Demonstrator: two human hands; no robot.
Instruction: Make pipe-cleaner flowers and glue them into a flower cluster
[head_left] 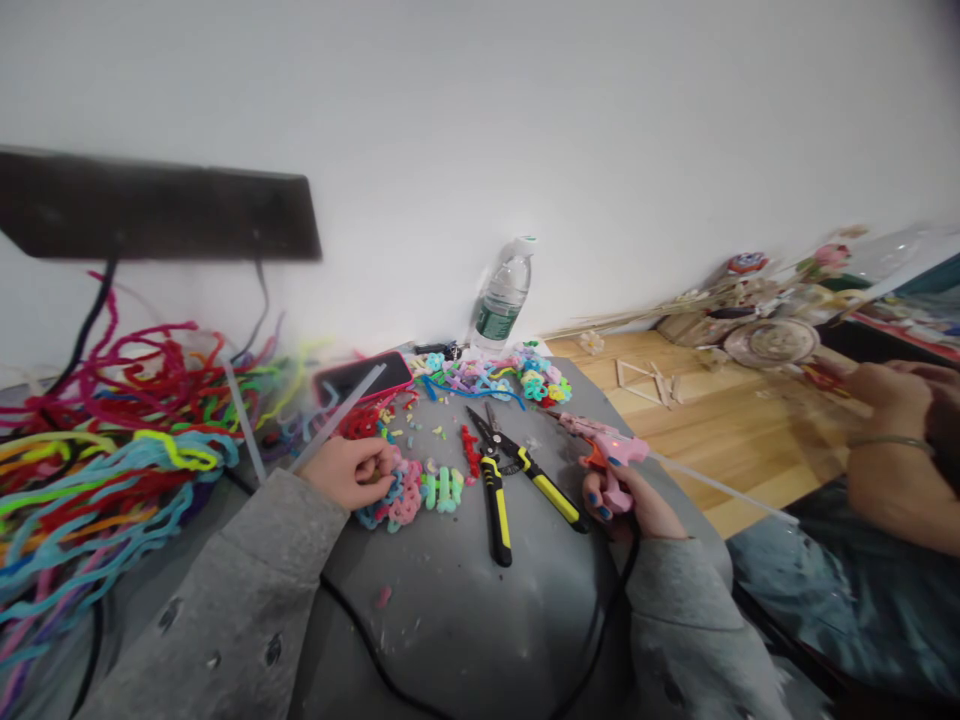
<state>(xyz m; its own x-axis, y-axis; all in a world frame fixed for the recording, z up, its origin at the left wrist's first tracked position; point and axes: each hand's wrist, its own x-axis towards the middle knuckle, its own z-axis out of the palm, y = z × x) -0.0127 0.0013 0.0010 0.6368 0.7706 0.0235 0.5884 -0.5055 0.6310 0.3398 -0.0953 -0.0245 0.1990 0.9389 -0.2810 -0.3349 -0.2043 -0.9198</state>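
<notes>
My right hand point(634, 505) grips a pink glue gun point(611, 447) by its handle, and a long clear glue stick point(724, 488) pokes out of its back. My left hand point(352, 472) is closed in a pinch at the edge of a heap of pink and blue pipe-cleaner flowers point(401, 497); what its fingertips hold is hidden. Right of that heap lie green pipe-cleaner pieces point(442, 489) and a small red twisted piece point(470, 452). Wire strippers point(510, 465) with yellow and black handles rest, jaws spread, between my hands.
Bundled pipe cleaners point(112, 500) cover the left side. Behind stand a water bottle point(502, 295), a phone point(364, 378) and more pipe-cleaner flowers point(544, 378). A black cord point(367, 640) crosses the grey table point(495, 630). At right, another person's hands point(892, 420) work above a wooden surface point(697, 420).
</notes>
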